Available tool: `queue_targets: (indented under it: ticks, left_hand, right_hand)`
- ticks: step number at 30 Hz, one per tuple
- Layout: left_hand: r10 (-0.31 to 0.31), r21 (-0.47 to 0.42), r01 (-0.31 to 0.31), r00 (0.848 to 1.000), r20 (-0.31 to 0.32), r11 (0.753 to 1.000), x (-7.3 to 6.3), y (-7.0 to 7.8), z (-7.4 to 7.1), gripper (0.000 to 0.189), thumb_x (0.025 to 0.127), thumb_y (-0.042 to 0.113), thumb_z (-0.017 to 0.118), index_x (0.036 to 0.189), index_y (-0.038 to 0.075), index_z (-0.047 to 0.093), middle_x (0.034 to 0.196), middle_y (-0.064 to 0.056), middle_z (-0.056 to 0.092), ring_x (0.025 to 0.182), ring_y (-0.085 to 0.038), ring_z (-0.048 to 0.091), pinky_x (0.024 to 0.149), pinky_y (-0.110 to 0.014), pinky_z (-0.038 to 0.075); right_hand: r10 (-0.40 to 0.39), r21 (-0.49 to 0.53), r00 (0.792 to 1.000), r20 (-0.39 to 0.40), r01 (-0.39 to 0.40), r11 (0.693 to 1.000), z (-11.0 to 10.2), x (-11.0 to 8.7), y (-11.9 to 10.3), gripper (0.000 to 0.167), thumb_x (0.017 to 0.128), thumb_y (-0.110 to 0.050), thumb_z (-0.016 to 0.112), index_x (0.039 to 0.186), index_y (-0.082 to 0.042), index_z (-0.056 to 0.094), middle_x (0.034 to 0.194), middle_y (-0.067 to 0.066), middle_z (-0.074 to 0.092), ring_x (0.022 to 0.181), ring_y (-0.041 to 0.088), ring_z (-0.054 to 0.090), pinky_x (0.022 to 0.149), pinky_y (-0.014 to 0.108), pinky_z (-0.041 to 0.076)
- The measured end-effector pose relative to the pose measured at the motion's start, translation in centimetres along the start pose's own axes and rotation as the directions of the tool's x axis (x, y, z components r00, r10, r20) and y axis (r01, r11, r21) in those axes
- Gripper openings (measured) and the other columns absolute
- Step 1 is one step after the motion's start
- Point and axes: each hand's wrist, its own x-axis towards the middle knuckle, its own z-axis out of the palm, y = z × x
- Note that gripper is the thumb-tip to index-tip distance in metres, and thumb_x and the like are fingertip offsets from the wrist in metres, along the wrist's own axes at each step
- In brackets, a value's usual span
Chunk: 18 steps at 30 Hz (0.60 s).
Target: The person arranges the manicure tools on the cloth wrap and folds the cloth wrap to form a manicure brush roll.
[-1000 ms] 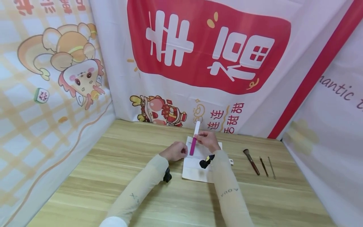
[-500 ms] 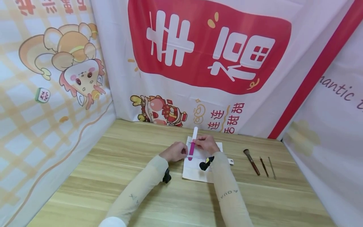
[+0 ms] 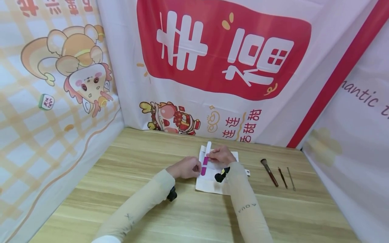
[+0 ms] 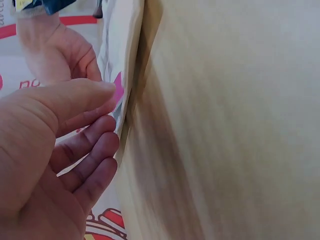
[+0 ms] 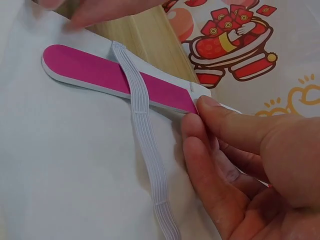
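Observation:
A nail file (image 5: 90,70), magenta with a white far part, lies over the unfolded white pouch (image 3: 212,185). It passes under a ribbed white elastic band (image 5: 142,115), and its rounded magenta end sticks out on the near side. My right hand (image 3: 223,154) pinches the file beyond the band, thumb against fingers. By the pouch's left edge is my left hand (image 3: 185,167), fingers loosely bent and holding nothing. In the right wrist view its blurred fingers hover just off the file's rounded end; the left wrist view shows its thumb in front of the magenta tip.
Right of the pouch, a brush (image 3: 269,172) with a brown handle lies beside two thin tools, one dark (image 3: 283,178) and one metallic (image 3: 291,179). A small white tab (image 3: 248,172) shows at the pouch's right edge. Printed cloth walls (image 3: 170,81) border the wooden table (image 3: 146,148).
My right hand has drawn the nail file toward me, its rounded end passing under the elastic band. My left hand has shifted slightly toward me and left, away from the band.

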Motion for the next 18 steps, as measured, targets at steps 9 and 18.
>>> queue_targets:
  ticks: [9, 18]
  left_hand:
    - [0.064, -0.022, -0.062, 0.996, 0.061, 0.998, -0.70, 0.69, 0.50, 0.005, 0.096, 0.015, 0.076, 0.093, 0.014, 0.080, 0.090, 0.005, 0.072, 0.083, -0.005, 0.061, 0.082, -0.024, 0.052]
    - [0.088, -0.063, -0.084, 0.995, 0.054, 0.994, -0.81, 0.70, 0.56, 0.010, 0.097, 0.010, 0.074, 0.087, 0.011, 0.076, 0.079, 0.004, 0.068, 0.072, -0.004, 0.054, 0.073, -0.022, 0.048]
  right_hand:
    - [0.052, 0.000, 0.998, 0.027, -0.052, 0.999, -0.17, 0.12, -0.08, 0.014, 0.090, -0.012, 0.084, 0.102, -0.004, 0.082, 0.096, 0.009, 0.082, 0.075, 0.012, 0.074, 0.071, 0.023, 0.060]
    - [0.066, -0.008, 0.995, 0.070, -0.065, 0.998, -0.15, -0.24, -0.55, 0.014, 0.091, -0.011, 0.083, 0.102, -0.002, 0.081, 0.092, 0.009, 0.082, 0.074, 0.012, 0.072, 0.070, 0.024, 0.060]
